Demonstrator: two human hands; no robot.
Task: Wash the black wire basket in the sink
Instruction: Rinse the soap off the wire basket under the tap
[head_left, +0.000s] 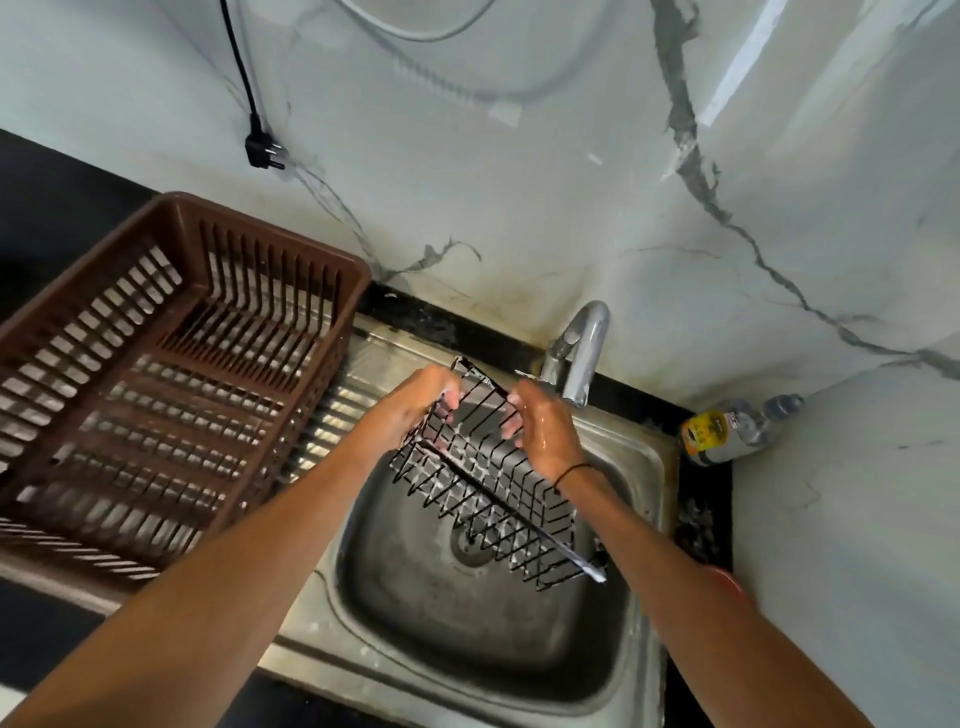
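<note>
Middle of the wash, judging by the picture. Basket (485, 480) held tilted in the centre of the frame, above the sink (415, 623) bowl, not resting on the bottom as far as can be seen. Left hand (415, 410) gripping the upper end of the basket, fingers curled round the wires. Right hand (545, 436) wet and shiny, fingers curled on the wires of the right side, probably rubbing them. White foam or water on the lower wires and along the rim, so soaping seems already done or in progress. No stream visible from the tap (579, 353), just above the hands. Still left, most likely: rinse under the tap, shake off the water, put the basket to dry, perhaps in the brown rack (171, 384) at the left of the frame. Bottle (727, 431) at the right edge of the sink, lying on its side.
</note>
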